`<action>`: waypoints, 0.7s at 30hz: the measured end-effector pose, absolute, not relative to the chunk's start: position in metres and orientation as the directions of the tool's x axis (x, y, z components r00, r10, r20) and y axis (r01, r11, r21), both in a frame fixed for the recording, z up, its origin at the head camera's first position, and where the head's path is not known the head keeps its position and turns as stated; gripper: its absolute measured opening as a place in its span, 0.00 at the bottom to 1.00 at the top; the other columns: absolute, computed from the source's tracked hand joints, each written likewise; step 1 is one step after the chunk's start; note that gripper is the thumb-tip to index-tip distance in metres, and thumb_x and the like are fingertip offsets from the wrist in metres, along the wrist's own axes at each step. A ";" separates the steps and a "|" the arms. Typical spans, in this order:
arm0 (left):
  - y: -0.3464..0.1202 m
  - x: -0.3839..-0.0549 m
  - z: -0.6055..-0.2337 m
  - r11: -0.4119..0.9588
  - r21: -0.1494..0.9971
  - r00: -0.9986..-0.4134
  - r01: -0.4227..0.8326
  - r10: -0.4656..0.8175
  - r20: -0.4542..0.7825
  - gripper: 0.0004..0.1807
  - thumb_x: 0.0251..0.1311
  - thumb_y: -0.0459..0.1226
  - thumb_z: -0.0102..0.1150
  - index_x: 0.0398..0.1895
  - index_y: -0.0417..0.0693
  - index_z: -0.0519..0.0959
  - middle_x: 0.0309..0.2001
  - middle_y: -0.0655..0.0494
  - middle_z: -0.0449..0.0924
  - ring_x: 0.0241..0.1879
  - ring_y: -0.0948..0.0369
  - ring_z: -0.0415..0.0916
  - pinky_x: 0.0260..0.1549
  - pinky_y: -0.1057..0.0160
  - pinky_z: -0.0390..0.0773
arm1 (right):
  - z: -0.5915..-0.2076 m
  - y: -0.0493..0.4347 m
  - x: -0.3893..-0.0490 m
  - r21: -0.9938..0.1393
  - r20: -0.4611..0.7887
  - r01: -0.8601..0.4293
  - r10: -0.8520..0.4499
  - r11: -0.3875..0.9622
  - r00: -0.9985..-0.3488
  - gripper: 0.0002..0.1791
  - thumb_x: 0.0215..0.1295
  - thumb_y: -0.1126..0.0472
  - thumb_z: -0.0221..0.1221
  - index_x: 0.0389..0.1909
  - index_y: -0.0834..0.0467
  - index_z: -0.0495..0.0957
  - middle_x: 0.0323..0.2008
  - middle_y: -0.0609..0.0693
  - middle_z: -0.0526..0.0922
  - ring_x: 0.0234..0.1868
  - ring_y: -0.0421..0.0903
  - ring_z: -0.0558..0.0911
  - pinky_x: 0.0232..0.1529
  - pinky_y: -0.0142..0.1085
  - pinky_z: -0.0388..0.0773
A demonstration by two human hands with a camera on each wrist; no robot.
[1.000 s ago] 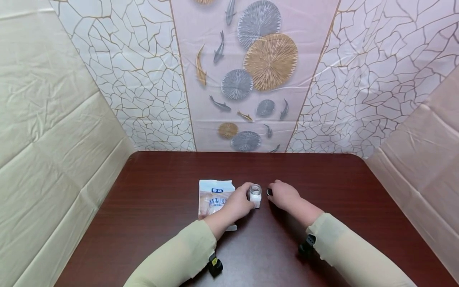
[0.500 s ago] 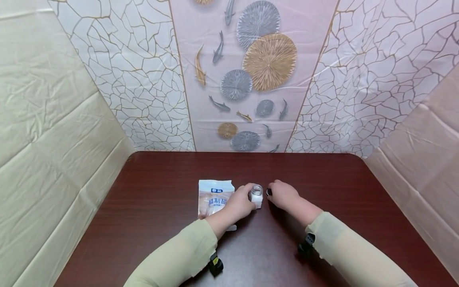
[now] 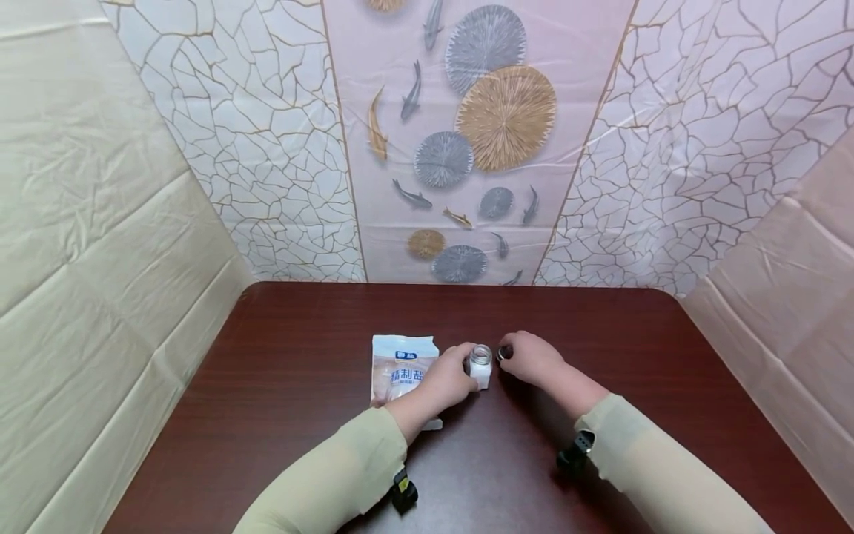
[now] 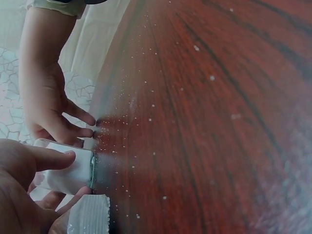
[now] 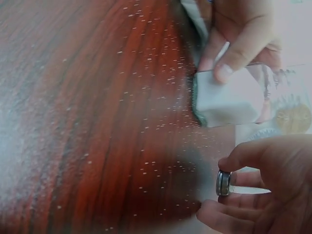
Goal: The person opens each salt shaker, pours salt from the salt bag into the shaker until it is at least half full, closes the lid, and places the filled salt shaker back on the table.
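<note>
My left hand [image 3: 448, 377] grips a small clear glass jar [image 3: 480, 368], upright with its threaded mouth uncovered. White granules fill its body, as the right wrist view shows on the jar [image 5: 229, 100]. Just to the right, my right hand [image 3: 536, 360] pinches a small round lid [image 5: 223, 183], dark with a silvery edge, between thumb and fingers. The lid hovers low over the table, apart from the jar. Under my left forearm lies a white and blue salt bag [image 3: 400, 360], partly covered by the hand and wrist.
White grains [image 5: 146, 165] are scattered over the dark red-brown table [image 3: 300, 348] around the jar. A patterned cloth wall [image 3: 440, 215] rises behind the table's far edge, with beige cloth at both sides. Black straps with small devices [image 3: 403, 493] hang at both wrists.
My right hand has risen slightly with the lid, which now tilts so its silvery rim shows. My left hand has shifted the jar a little to the right. The salt bag stays put.
</note>
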State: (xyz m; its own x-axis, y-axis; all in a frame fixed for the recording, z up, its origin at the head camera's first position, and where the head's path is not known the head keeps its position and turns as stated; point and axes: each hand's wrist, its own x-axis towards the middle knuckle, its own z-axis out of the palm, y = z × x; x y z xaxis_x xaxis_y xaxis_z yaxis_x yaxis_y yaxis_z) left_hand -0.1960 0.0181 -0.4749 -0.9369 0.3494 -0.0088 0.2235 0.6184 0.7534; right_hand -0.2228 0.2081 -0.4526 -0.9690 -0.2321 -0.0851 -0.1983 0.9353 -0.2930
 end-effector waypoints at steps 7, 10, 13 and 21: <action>0.018 -0.197 -0.477 0.624 0.747 -0.936 0.230 0.351 -0.005 0.36 0.49 0.31 0.73 0.64 0.48 0.73 0.54 0.48 0.77 0.49 0.57 0.75 0.50 0.57 0.75 | -0.446 0.212 -0.225 -0.363 -0.068 -0.197 -0.237 0.911 -0.969 0.17 0.58 0.63 0.62 0.50 0.60 0.79 0.40 0.53 0.83 0.39 0.49 0.79 0.42 0.48 0.77; 0.018 -0.197 -0.477 0.631 0.742 -0.937 0.226 0.349 -0.012 0.36 0.49 0.31 0.73 0.65 0.49 0.73 0.54 0.49 0.77 0.48 0.58 0.75 0.50 0.57 0.75 | -0.440 0.212 -0.224 -0.371 -0.047 -0.197 -0.231 0.908 -0.972 0.18 0.58 0.62 0.63 0.50 0.60 0.80 0.40 0.54 0.82 0.39 0.50 0.79 0.42 0.48 0.76; 0.018 -0.198 -0.476 0.638 0.738 -0.938 0.219 0.347 -0.021 0.36 0.50 0.32 0.74 0.65 0.50 0.73 0.54 0.49 0.76 0.48 0.58 0.75 0.50 0.58 0.75 | -0.435 0.211 -0.222 -0.383 -0.027 -0.176 -0.202 0.907 -0.979 0.18 0.58 0.61 0.63 0.50 0.61 0.80 0.41 0.54 0.80 0.40 0.50 0.78 0.43 0.47 0.76; 0.018 -0.198 -0.476 0.642 0.731 -0.933 0.233 0.358 -0.017 0.36 0.49 0.31 0.74 0.64 0.51 0.74 0.53 0.49 0.77 0.46 0.58 0.75 0.48 0.58 0.76 | -0.417 0.205 -0.213 -0.422 0.017 -0.185 -0.197 0.887 -0.980 0.18 0.59 0.59 0.64 0.49 0.62 0.80 0.42 0.55 0.79 0.40 0.49 0.79 0.42 0.46 0.77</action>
State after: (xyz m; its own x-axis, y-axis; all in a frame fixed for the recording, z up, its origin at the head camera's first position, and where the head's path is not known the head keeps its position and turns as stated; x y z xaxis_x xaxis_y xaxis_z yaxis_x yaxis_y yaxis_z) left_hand -0.1980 0.0177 -0.4756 -0.9335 0.3583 -0.0170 0.2329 0.6416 0.7309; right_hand -0.2131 0.2055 -0.4170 -0.9803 -0.1967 0.0166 -0.1852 0.8875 -0.4220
